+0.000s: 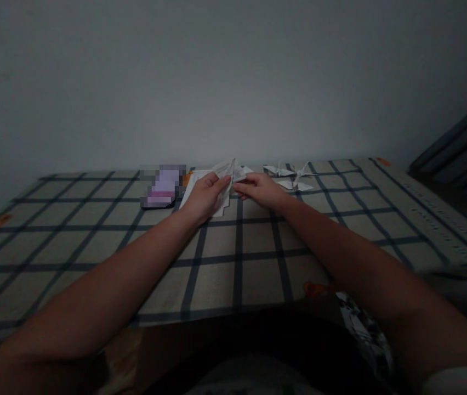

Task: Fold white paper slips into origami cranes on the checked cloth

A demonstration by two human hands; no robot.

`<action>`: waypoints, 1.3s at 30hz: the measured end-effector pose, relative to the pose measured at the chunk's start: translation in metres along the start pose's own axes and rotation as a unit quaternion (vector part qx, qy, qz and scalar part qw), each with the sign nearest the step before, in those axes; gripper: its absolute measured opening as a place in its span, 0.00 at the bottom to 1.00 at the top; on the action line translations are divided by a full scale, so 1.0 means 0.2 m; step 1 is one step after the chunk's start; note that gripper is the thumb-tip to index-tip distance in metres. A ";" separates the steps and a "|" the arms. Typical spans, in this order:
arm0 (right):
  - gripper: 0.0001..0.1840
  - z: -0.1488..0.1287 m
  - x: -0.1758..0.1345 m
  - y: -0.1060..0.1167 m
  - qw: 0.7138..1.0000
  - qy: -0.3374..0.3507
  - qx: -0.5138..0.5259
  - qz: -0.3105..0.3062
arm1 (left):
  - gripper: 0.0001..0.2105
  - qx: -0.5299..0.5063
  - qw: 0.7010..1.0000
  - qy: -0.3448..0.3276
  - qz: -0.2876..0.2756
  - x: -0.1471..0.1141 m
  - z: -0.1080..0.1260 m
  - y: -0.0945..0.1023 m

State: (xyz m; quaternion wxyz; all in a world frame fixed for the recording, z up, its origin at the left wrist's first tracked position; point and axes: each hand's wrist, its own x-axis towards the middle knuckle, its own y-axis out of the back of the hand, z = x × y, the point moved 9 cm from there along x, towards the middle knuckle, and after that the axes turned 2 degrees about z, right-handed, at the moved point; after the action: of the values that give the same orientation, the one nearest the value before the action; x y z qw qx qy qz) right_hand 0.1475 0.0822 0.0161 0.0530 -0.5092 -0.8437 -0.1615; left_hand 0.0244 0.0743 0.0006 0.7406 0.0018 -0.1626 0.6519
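A piece of folded white paper (232, 168) is held up between my two hands above the table. My left hand (206, 196) grips its left side, thumb on top and fingers behind. At the paper's right side, my right hand (258, 189) pinches it between thumb and fingertips. Flat sheets of white paper (220, 210) lie under and beside my left hand. Several folded paper cranes (297, 185) rest on the cloth just right of my right hand. The fine folds of the held paper are too dim to make out.
A checked tablecloth (217, 280) covers the table, which meets a plain wall (233, 82) at the back. Left of the paper sheets lies a phone (163, 189), its screen blurred out. Dark striped fabric (463, 137) hangs at the far right.
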 end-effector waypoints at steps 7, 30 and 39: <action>0.16 -0.05 -0.01 0.02 0.996 0.045 -0.070 0.024 | 0.16 0.042 0.999 0.006 0.007 -0.05 0.03 -0.04; 0.07 0.01 0.01 0.00 0.999 -0.025 0.019 -0.008 | 0.21 0.049 0.991 0.026 0.118 -0.05 0.05 0.07; 0.06 0.08 0.01 -0.02 0.996 -0.039 0.075 -0.018 | 0.20 0.014 0.990 0.034 0.139 -0.04 0.02 0.10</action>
State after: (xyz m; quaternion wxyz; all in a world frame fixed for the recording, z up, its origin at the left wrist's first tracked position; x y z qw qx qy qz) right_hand 0.1453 0.0875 0.0003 0.0549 -0.4944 -0.8639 -0.0790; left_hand 0.0040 0.0678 -0.0011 0.6479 -0.0323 -0.1269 0.7504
